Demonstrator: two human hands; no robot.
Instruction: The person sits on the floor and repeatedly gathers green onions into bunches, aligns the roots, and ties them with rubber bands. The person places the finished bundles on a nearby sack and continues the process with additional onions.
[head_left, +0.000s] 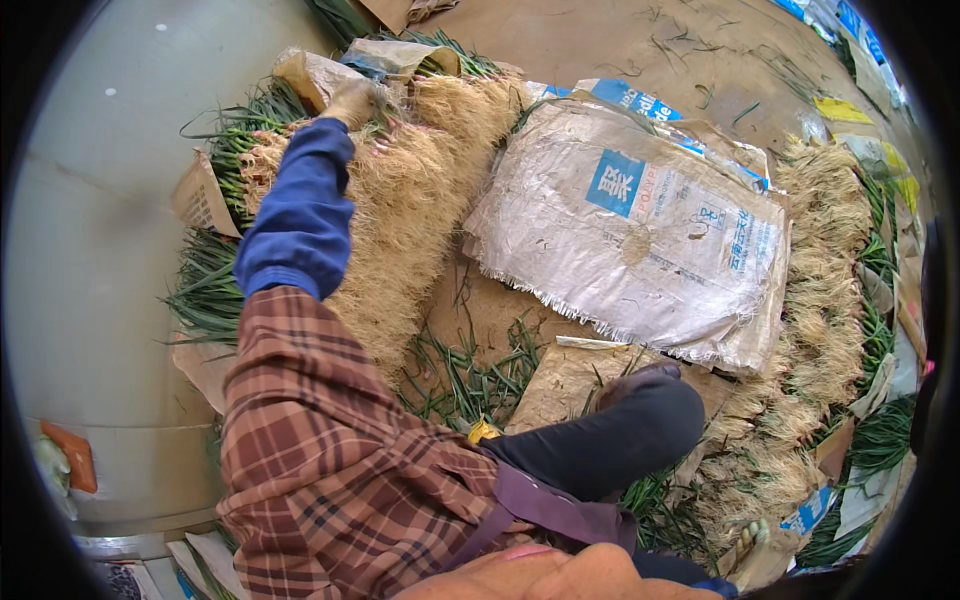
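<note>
My left hand (356, 103), blurred, reaches in a blue sleeve cover to the top of a long stack of spring onions with pale roots (409, 180). Its fingers are at a few reddish bulbs (384, 129), beside a sheet of sacking (319, 75); whether they grip the bulbs is unclear. At the lower right edge, what appears to be my right hand (752, 534) shows only its fingers, low beside the second root pile (765, 457). Its palm and anything in it are hidden.
Flattened woven sacks (555, 195) with printing lie stacked between the root piles. Cut green leaves (480, 375) litter the floor near a brown sheet (551, 382). My dark-clad bent leg (600, 450) crosses the lower middle. A pale smooth surface (112, 247) borders the left.
</note>
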